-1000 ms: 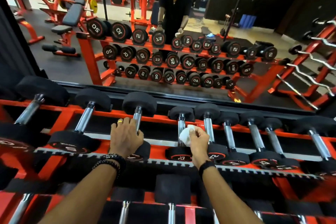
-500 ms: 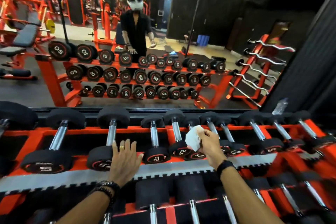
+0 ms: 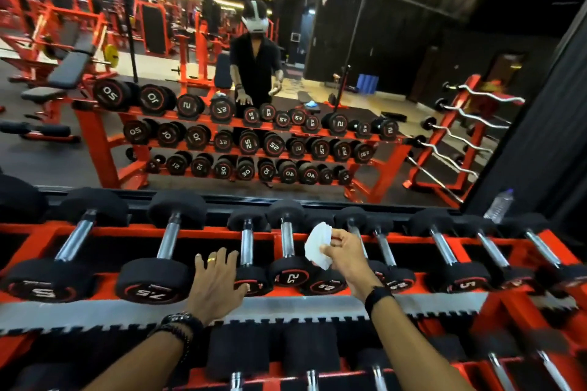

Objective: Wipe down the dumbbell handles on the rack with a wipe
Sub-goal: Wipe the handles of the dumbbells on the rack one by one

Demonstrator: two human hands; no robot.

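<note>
A red dumbbell rack (image 3: 317,298) runs across the lower half of the view, holding a row of black dumbbells with chrome handles. My right hand (image 3: 344,252) pinches a crumpled white wipe (image 3: 318,245), lifted just above a small 2.5 dumbbell (image 3: 327,284) whose handle the wipe hides. Left of it lies another 2.5 dumbbell (image 3: 287,247) with its handle bare. My left hand (image 3: 216,279) lies flat with fingers spread on the rack's front, beside the head of a small dumbbell (image 3: 246,247) and to the right of the 7.5 dumbbell (image 3: 158,279).
A wall mirror (image 3: 286,89) behind the rack reflects me, the rack and gym benches. A plastic water bottle (image 3: 500,205) stands at the rack's far right. A lower shelf of dumbbells (image 3: 311,355) sits under my forearms. A dark curtain (image 3: 546,136) hangs at the right.
My right hand has lifted the wipe off one small dumbbell handle and moved right to a neighbouring one. My left hand let go of a handle and now lies flat. The view has swung right.
</note>
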